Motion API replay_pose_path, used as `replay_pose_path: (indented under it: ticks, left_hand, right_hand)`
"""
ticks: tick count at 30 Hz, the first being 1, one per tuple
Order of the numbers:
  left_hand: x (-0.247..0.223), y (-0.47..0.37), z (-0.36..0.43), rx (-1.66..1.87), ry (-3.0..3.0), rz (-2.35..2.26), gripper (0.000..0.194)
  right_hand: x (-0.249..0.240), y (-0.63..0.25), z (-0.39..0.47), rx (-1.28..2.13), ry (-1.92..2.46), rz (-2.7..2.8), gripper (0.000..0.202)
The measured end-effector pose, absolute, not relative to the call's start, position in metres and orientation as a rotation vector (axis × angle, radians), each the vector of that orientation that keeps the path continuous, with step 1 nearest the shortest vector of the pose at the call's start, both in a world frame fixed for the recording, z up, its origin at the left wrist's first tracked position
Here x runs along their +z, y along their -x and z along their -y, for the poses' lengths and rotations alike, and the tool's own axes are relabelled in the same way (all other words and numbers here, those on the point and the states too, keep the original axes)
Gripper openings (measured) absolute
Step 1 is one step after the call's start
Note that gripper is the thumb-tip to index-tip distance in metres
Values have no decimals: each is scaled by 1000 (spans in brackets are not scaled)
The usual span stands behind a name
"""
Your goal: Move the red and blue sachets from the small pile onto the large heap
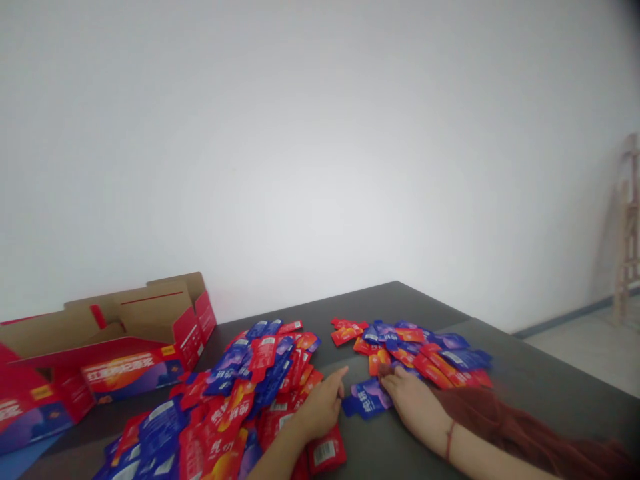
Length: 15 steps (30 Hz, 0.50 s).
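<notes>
My left hand [323,403] is over the right edge of a large heap of red and blue sachets [220,410]. Its index finger points outward, the others are partly curled, and I see nothing held. At the right end of a blue sachet [369,398] on the dark table [360,447], my right hand [413,400] has its fingers closed on that edge, partly hidden. A red cord circles the right wrist. Just beyond it lies a smaller pile of red and blue sachets [410,347]. A small dark brown shape [385,370] by the right fingertips is unclear.
Open red cardboard boxes [135,363] stand at the left. Reddish-brown cloth [505,420], perhaps a sleeve, stretches beside my right forearm. Behind the table rises a white wall [320,167]. A wooden ladder-like frame [627,233] leans at far right.
</notes>
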<state>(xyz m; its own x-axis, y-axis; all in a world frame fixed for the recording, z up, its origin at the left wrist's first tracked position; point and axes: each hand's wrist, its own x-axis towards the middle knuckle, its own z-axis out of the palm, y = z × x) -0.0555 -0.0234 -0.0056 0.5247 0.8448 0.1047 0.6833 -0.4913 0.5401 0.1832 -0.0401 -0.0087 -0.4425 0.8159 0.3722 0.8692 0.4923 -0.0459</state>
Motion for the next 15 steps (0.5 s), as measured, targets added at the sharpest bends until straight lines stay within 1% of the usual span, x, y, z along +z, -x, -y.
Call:
replay_pose_path:
  ticks: [5,9,11,13,15]
  left_hand:
    - [-5,54,24,510,-2374,-1258,66]
    - [1,47,32,487,-2420,-1356,59]
    - [7,40,38,493,-2405,-1482,53]
    - [11,32,46,481,-2385,-1588,42]
    - [12,26,52,423,-2382,-1598,30]
  right_hand:
    - [-44,-151,29,-459,1334,2468,39]
    - [-55,-135,24,-608,1254,2428,42]
    - [-56,-138,25,-624,1250,2408,43]
    - [-54,-145,27,-625,1292,2406,44]
    - [-52,-152,29,-627,1355,2389,43]
